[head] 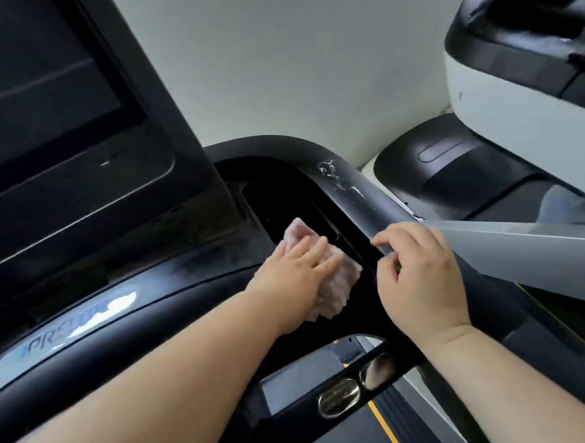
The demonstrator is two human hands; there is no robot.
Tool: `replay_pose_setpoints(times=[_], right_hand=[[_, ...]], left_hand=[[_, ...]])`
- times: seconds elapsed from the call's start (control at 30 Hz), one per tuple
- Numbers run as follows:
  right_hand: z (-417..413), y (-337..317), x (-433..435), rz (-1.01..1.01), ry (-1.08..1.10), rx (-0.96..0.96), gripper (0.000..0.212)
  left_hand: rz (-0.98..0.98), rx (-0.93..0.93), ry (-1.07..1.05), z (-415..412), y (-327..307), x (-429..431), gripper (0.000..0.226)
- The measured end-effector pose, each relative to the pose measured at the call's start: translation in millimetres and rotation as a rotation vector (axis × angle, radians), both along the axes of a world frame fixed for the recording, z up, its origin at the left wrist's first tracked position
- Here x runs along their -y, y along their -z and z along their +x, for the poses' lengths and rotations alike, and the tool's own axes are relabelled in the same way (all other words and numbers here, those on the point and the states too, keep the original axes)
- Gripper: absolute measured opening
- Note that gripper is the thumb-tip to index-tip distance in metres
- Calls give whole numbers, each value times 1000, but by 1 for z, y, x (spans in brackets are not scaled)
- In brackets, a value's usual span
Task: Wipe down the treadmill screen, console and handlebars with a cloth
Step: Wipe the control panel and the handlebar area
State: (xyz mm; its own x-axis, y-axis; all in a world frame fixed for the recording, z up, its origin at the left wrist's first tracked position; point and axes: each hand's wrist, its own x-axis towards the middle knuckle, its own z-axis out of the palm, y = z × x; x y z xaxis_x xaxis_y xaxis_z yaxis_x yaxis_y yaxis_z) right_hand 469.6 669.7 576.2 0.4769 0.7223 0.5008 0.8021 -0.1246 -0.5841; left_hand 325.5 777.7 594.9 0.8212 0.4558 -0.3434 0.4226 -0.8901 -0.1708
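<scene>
Head view
Pink cloth [336, 292]: crumpled at the centre of the frame, lying at the near end of the tray recess [276, 198] in the console. It is partly under the left hand, and one corner sticks out above the fingertips.
Left hand [295, 267]: centre of the frame, palm down on the cloth. Its fingers [315, 250] are nearly straight and spread, pressing the cloth flat rather than gripping it.
Right hand [421, 276]: just right of the cloth and apart from it. Its fingers [390, 241] are curled, with the tips at the inner edge of the side handlebar, and they hold the near end of a bottle.
Bottle [526, 251]: pale grey translucent plastic, reaching from behind the right hand to the right edge of the frame.
Console [214, 260]: black with a dusty haze, centre left below the screen.
Screen [43, 82]: dark and tilted, upper left.
Side handlebar [297, 149]: a black curved bar running from the centre down to the right, with white scuffs [336, 179] on its bend.
Pulse sensors [340, 401]: two oval metal plates on the front bar, lower centre.
Belt [352, 436]: dark with a yellow stripe, at the bottom of the frame.
Neighbouring machine [501, 81]: white and black, upper right.
</scene>
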Motion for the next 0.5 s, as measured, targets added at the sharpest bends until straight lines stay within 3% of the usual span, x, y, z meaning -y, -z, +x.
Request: replay_pose_setpoints(times=[0.1,0.23,0.37,0.5], right_hand=[[8,3,2,-84,53,-20,30],[1,3,-4,-121,74,3,28],[-17,2,-12,-80,-6,-14,31],[-39,10,-25,-169,-126,-108,30]], left_hand=[[13,-42,112,25,13,18,75],[-91,-157,206,-25,-7,-6,75],[-239,-186,71,-91,-52,-37,68],[-288,-61,-21,-161,-64,-43,62]])
